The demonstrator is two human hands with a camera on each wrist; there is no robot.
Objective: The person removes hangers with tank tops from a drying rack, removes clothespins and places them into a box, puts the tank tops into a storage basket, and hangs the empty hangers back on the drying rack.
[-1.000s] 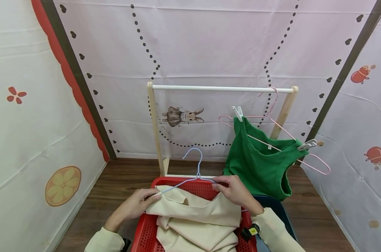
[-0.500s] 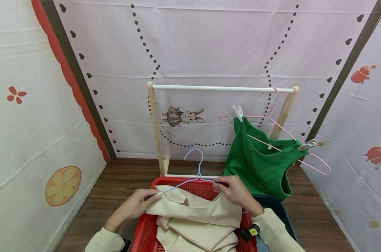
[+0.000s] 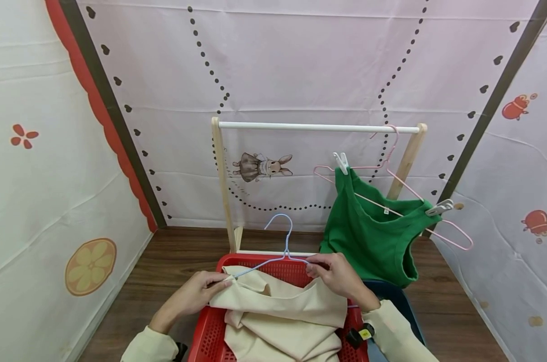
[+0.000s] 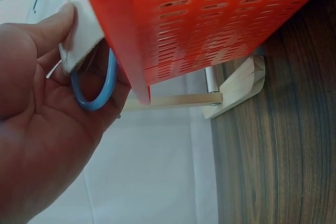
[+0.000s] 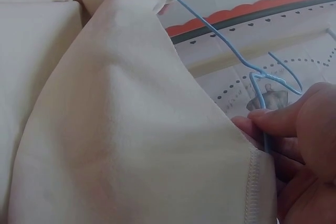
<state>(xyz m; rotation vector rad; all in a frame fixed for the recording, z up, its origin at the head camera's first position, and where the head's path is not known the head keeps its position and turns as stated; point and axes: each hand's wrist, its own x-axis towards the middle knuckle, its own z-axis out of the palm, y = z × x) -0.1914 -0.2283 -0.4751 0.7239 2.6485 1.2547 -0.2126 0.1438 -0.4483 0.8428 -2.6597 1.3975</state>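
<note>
A cream fabric garment lies in folds over the red perforated basket, with a stitched edge showing in the right wrist view. A light blue clothes hanger stands at its top edge, hook upward, its left arm running to the garment's corner. My left hand pinches that corner between thumb and fingers; in the left wrist view the hanger's looped end pokes out below the cloth. With thumb and fingertips, my right hand pinches the hanger's right arm close to the neck. Cloth hides the hanger's lower part.
Behind the basket stands a rack with a white rail. From its right end hangs a pink hanger with a green garment, held by white clothespins. A dark blue tub sits right of the basket.
The blue hanger's hook has shifted very slightly to the right. Both hands keep nearly the same place and grip.
</note>
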